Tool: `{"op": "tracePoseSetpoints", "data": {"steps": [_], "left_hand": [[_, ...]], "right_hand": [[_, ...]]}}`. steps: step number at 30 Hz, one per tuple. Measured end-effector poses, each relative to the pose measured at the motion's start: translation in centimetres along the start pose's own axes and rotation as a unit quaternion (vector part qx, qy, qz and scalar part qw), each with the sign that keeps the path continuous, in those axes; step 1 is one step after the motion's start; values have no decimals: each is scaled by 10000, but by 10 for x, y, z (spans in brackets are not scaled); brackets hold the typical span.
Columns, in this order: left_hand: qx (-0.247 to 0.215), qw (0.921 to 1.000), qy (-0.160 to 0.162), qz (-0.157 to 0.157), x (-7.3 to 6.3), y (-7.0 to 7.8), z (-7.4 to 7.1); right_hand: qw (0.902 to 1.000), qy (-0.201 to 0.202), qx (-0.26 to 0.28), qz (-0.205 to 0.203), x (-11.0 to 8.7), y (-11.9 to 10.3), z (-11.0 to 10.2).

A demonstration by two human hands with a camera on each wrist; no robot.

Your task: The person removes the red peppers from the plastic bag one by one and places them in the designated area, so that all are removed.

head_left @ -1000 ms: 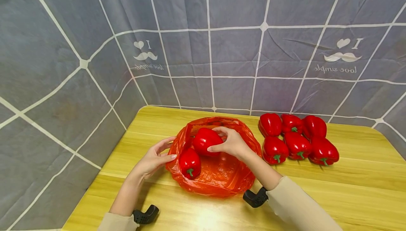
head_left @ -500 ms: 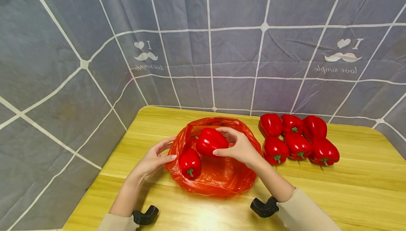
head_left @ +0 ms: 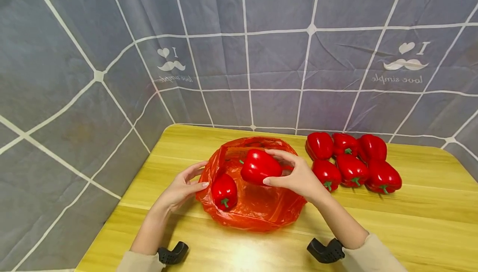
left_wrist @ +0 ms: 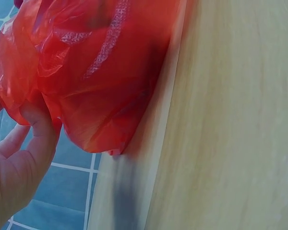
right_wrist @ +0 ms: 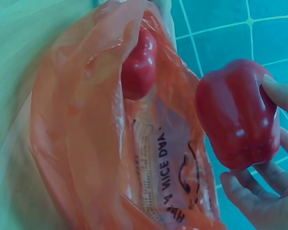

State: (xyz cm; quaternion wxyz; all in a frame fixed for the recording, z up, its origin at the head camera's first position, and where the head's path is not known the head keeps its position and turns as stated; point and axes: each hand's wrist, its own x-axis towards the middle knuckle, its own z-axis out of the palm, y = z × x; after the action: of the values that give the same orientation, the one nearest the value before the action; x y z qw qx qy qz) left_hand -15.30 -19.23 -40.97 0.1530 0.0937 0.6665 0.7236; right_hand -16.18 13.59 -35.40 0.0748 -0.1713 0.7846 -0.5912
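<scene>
An orange-red plastic bag [head_left: 254, 221] sits with its mouth spread wide on the table. My left hand [head_left: 182, 187] grips its left rim; in the left wrist view the thumb [left_wrist: 38, 117] presses into the film. Above the bag's opening, my right hand [head_left: 300, 177] holds a shiny red bell pepper [head_left: 259, 167] between thumb and fingers, its green stem pointing left. Another red bell pepper [head_left: 224, 192] lies inside, against the left wall. The right wrist view shows the held pepper [right_wrist: 237, 115] apart from the bag [right_wrist: 77, 124], whose inside bears dark print.
Several red bell peppers [head_left: 352, 170] stand in two rows at the back right of the wooden table [head_left: 422, 222]. A grey curtain [head_left: 276, 68] with white lines hangs behind and to the left. Black wrist cameras [head_left: 326, 251] sit on both forearms.
My right hand has moved to the right with the bell pepper, from beside the other pepper toward the bag's middle right. The left hand stays on the rim.
</scene>
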Motion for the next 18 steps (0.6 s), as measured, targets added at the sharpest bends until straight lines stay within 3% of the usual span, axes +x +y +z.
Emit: {"op": "tracePoseSetpoints", "data": {"steps": [18], "left_hand": [[-117,9999,-55,55,0,-3,0]], "right_hand": [[9996,181,-234,20,-19,4,-23]]}}
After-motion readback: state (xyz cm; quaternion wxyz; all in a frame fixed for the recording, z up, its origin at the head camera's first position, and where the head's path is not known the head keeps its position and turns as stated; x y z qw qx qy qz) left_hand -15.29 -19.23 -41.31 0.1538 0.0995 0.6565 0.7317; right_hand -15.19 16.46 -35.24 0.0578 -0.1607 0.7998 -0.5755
